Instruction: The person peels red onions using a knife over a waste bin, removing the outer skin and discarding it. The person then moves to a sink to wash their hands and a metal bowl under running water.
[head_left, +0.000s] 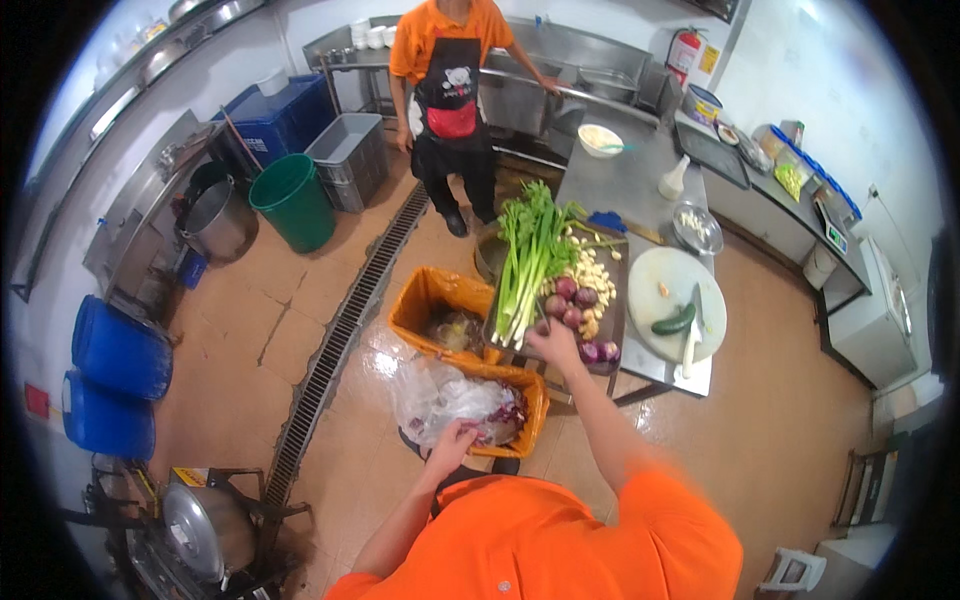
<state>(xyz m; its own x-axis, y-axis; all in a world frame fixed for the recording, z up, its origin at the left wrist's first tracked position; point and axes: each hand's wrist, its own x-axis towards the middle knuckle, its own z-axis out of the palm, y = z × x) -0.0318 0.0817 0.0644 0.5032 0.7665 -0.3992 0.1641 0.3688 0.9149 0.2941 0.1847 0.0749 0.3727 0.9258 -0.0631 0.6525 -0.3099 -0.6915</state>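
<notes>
My right hand (553, 343) is over the near edge of a dark metal tray (613, 330), between leafy celery stalks (517, 285) and whole red onions (571, 301). A thin dark object shows by its fingertips; whether it is gripped is unclear. Loose garlic cloves (592, 274) and pieces of ginger (589, 327) lie on the tray, with purple onions (600, 351) at its near corner. My left hand (452, 444) is low at a clear plastic bag (450, 397) in an orange-lined bin (534, 420). Something reddish is at its fingers, too small to identify.
Right of the tray, a round cutting board (649, 270) holds a cucumber (673, 321) and a white-handled knife (691, 341). Another orange-lined bin (409, 304) stands left of the tray. A person in an apron (448, 82) stands beyond. A floor drain grate (352, 322) runs at left.
</notes>
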